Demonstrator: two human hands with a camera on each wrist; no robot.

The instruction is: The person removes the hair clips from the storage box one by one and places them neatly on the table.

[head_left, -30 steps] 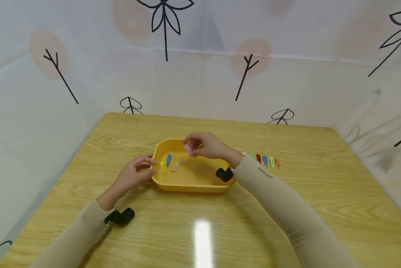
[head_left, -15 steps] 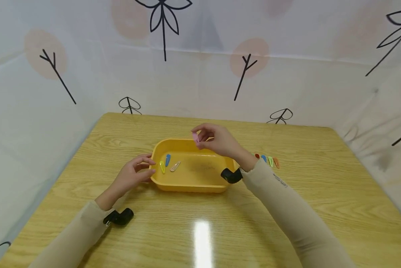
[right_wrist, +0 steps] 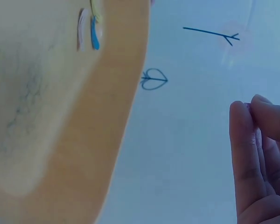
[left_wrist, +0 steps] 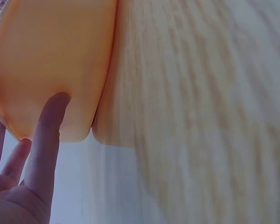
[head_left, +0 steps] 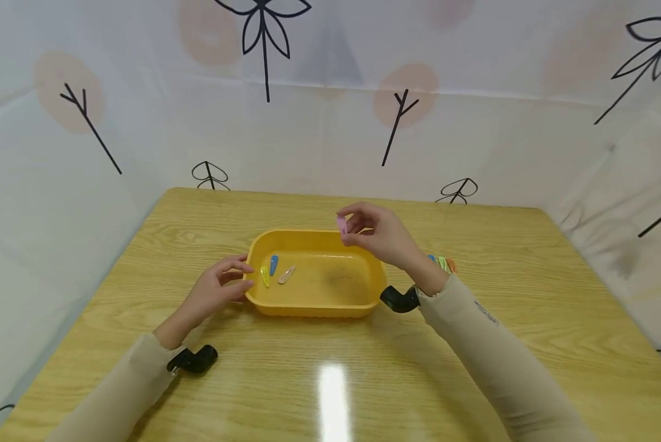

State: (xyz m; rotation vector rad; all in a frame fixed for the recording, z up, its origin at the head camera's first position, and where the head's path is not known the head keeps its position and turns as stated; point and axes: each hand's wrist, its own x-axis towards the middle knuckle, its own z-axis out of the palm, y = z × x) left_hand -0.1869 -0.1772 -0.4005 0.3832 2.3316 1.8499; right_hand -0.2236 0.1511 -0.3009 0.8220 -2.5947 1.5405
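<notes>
A yellow plastic tray [head_left: 308,310] stands mid-table, with a yellow snap hair clip [head_left: 265,276], a blue one [head_left: 274,265] and a pale pinkish one [head_left: 286,275] lying at its left end. My left hand [head_left: 220,283] rests against the tray's left end, its fingers fairly straight; in the left wrist view, one fingertip touches the outer wall [left_wrist: 56,56]. Over the tray's back right part, my right hand [head_left: 378,233] pinches a pink hair clip [head_left: 342,224] between thumb and fingertips. The right wrist view shows little of that clip, as the fingers cover it.
Several coloured hair clips [head_left: 443,264] lie in a row on the wooden table [head_left: 286,374], right of the tray and partly behind my right forearm. A patterned cloth [head_left: 319,141] hangs behind the table's far edge.
My right hand has moved rightward and slightly up from over the tray's middle, still pinching the pink hair clip. The left hand stays at the tray. More row clips are now hidden.
</notes>
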